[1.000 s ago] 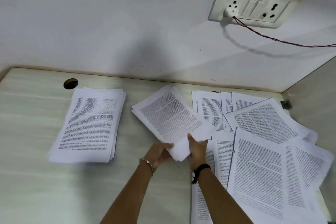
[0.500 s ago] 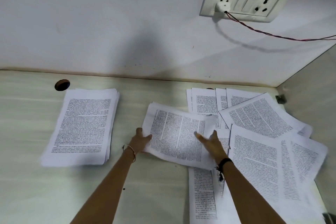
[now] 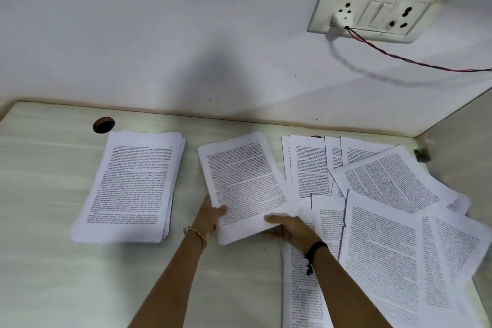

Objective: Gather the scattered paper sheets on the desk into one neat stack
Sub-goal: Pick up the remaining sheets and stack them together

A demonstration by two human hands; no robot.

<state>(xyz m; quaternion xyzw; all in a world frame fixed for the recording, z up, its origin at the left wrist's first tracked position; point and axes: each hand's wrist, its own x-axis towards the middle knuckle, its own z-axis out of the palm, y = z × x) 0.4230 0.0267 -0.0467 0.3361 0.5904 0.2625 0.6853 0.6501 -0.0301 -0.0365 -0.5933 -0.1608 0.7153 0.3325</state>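
Note:
A thin bundle of printed sheets (image 3: pixel 245 181) sits at the desk's middle, gripped at its near edge by both hands. My left hand (image 3: pixel 209 217) pinches the bundle's near left corner, thumb on top. My right hand (image 3: pixel 291 229) clasps the near right corner, thumb over the paper. To the left lies a thick, fairly even stack of printed pages (image 3: pixel 130 184). On the right, several loose printed sheets (image 3: pixel 386 221) overlap at mixed angles, spreading to the desk's right side and near edge.
The pale wood-grain desk (image 3: pixel 40 261) meets a white wall at the back and a side panel at the right. A round cable hole (image 3: pixel 103 124) lies behind the left stack. A wall socket (image 3: pixel 372 10) holds a plug with a red-black wire.
The bundle has turned from lying sideways under flat hands to a near-upright portrait angle, and both hands now grip its near corners. The view has shifted slightly.

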